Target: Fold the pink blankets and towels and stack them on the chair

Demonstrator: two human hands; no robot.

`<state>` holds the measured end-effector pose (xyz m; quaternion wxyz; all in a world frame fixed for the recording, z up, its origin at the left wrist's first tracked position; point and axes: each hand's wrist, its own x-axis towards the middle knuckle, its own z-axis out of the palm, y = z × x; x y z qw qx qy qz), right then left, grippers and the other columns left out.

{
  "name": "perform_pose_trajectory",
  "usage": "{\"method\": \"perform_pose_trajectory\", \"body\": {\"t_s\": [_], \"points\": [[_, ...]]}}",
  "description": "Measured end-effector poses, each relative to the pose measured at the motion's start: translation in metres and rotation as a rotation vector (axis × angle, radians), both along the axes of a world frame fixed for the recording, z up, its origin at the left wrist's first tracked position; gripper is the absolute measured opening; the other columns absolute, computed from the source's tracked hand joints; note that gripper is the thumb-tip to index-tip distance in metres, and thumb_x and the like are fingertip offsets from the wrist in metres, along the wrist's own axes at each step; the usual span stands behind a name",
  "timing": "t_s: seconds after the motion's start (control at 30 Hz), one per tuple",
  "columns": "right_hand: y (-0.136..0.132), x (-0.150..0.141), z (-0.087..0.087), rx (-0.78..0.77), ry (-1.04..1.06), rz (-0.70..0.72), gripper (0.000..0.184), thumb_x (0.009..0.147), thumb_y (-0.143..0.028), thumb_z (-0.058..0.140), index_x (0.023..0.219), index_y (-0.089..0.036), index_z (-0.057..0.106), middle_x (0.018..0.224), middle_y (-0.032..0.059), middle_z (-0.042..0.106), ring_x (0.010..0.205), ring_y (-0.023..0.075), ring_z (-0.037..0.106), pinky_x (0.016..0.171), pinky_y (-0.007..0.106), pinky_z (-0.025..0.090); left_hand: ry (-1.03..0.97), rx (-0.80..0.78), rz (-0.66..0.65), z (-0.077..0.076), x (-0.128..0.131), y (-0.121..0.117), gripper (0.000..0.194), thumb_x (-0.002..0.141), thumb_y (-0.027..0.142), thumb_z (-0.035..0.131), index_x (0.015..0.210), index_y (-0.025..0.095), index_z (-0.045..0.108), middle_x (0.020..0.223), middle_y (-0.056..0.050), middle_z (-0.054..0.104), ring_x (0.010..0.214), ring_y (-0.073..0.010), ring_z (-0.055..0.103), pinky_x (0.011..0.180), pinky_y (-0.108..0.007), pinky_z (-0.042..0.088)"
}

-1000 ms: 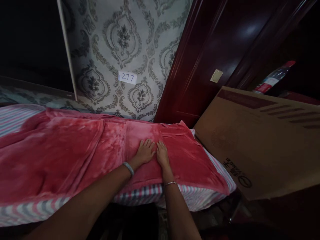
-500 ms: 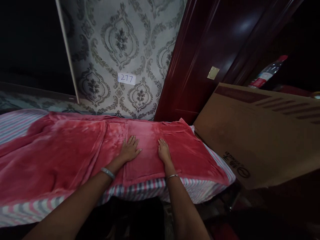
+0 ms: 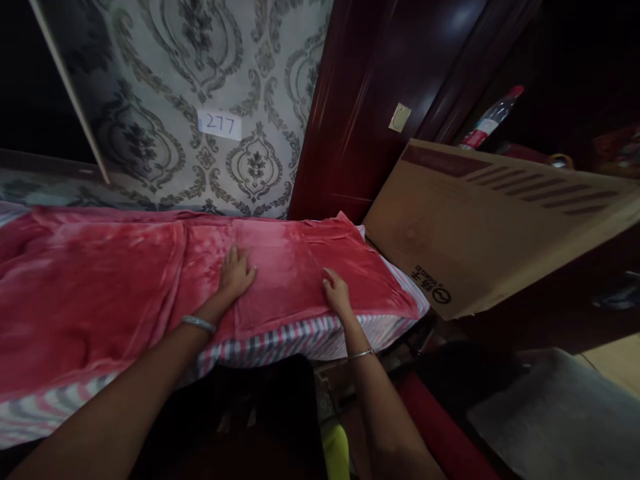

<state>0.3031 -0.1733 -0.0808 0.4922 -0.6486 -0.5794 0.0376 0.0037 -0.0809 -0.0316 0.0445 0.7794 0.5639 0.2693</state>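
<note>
A red plush blanket (image 3: 280,287) lies partly folded on a long surface, with a paler folded panel in its middle. My left hand (image 3: 237,275) rests flat on the blanket at the panel's left side, fingers apart. At the panel's right edge, my right hand (image 3: 336,291) has its fingers curled in, thumb and fingertips at the cloth. A striped cover (image 3: 280,340) in pink, grey and white hangs below the blanket's near edge.
A big cardboard box (image 3: 450,227) leans at the right end. Behind it stands a plastic bottle (image 3: 490,123) with a red cap. Patterned wall (image 3: 255,163) and a dark red door (image 3: 345,127) border the far side. A grey cloth-like item (image 3: 565,413) lies lower right.
The view has swung right and down. My right hand has gone from lying flat to curled fingers at the panel's edge. My left hand stays flat, shifted slightly toward the panel's left edge.
</note>
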Motion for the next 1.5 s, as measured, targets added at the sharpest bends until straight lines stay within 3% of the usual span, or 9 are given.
{"method": "perform_pose_trajectory", "body": {"t_s": [0.2,0.33,0.53,0.77,0.9,1.0,1.2,1.33,1.5], "points": [[-0.036,-0.004,-0.018,-0.027,0.02,-0.051,0.041,0.09,-0.028,0.049,0.124,-0.02,0.07,0.125,0.0104,0.073,0.116,0.0235,0.067,0.105,0.041,0.05,-0.284,-0.01,0.065,-0.003,-0.007,0.009,0.06,0.083,0.03,0.054,0.141,0.013,0.05,0.139,-0.018,0.057,0.132,-0.0347,0.052,0.112,-0.052,0.044],[-0.038,-0.012,-0.018,-0.026,0.025,-0.075,0.045,0.092,-0.029,0.044,0.127,-0.016,0.069,0.129,0.0132,0.07,0.121,0.0239,0.063,0.109,0.042,0.046,-0.363,-0.09,-0.013,-0.013,-0.012,0.003,0.078,0.077,0.031,0.064,0.149,0.014,0.038,0.142,-0.016,0.053,0.134,-0.0346,0.049,0.113,-0.05,0.045],[-0.041,-0.014,-0.016,0.045,0.093,-0.036,0.045,0.093,-0.033,0.043,0.125,-0.017,0.069,0.128,0.0131,0.071,0.12,0.0242,0.064,0.111,0.044,0.044,-0.219,-0.125,-0.094,-0.013,-0.016,-0.013,0.071,0.087,0.018,0.052,0.154,0.009,0.032,0.135,-0.014,0.055,0.126,-0.0313,0.053,0.114,-0.045,0.043],[-0.045,-0.007,-0.015,0.052,0.142,-0.011,0.039,0.091,-0.036,0.047,0.114,-0.02,0.074,0.122,0.0109,0.074,0.116,0.0237,0.066,0.108,0.043,0.046,0.052,-0.167,-0.108,0.004,-0.018,-0.024,0.05,0.086,0.017,0.051,0.135,0.009,0.058,0.124,-0.017,0.06,0.107,-0.0294,0.063,0.096,-0.042,0.053],[-0.034,0.003,0.0,0.125,0.16,-0.049,0.043,0.091,-0.036,0.043,0.116,-0.016,0.073,0.12,0.0122,0.075,0.113,0.0238,0.068,0.105,0.042,0.049,0.089,-0.039,-0.185,0.029,0.013,-0.042,0.046,0.09,0.023,0.049,0.133,0.012,0.059,0.148,-0.018,0.049,0.135,-0.0409,0.045,0.111,-0.056,0.04],[-0.019,0.005,0.012,0.185,0.22,-0.027,0.045,0.092,-0.035,0.042,0.12,-0.014,0.071,0.123,0.014,0.073,0.114,0.0235,0.067,0.105,0.042,0.05,0.154,-0.032,-0.425,0.04,0.065,-0.062,0.053,0.094,0.023,0.039,0.145,0.009,0.05,0.154,-0.02,0.045,0.145,-0.0345,0.038,0.12,-0.051,0.032],[-0.005,-0.011,-0.001,0.092,0.306,0.048,0.047,0.094,-0.029,0.036,0.127,-0.016,0.067,0.123,0.0128,0.072,0.107,0.0213,0.069,0.096,0.04,0.055,0.253,-0.04,-0.547,0.005,0.14,-0.091,0.055,0.097,0.029,0.039,0.149,0.011,0.046,0.159,-0.02,0.039,0.15,-0.0352,0.032,0.122,-0.062,0.022],[-0.009,-0.02,-0.014,0.06,0.209,0.035,0.039,0.088,-0.022,0.043,0.11,-0.019,0.075,0.121,0.0101,0.074,0.118,0.0222,0.064,0.111,0.042,0.045,0.304,-0.04,-0.552,-0.017,0.14,-0.091,0.057,0.099,0.032,0.036,0.152,0.011,0.044,0.161,-0.019,0.037,0.152,-0.0339,0.028,0.123,-0.06,0.019],[-0.013,-0.024,-0.013,0.037,0.106,0.001,0.041,0.087,-0.021,0.043,0.113,-0.019,0.074,0.124,0.0104,0.072,0.119,0.0226,0.063,0.113,0.042,0.042,0.295,-0.047,-0.527,-0.019,0.133,-0.09,0.055,0.1,0.035,0.037,0.151,0.016,0.046,0.16,-0.017,0.039,0.151,-0.0336,0.03,0.122,-0.059,0.02]]}}
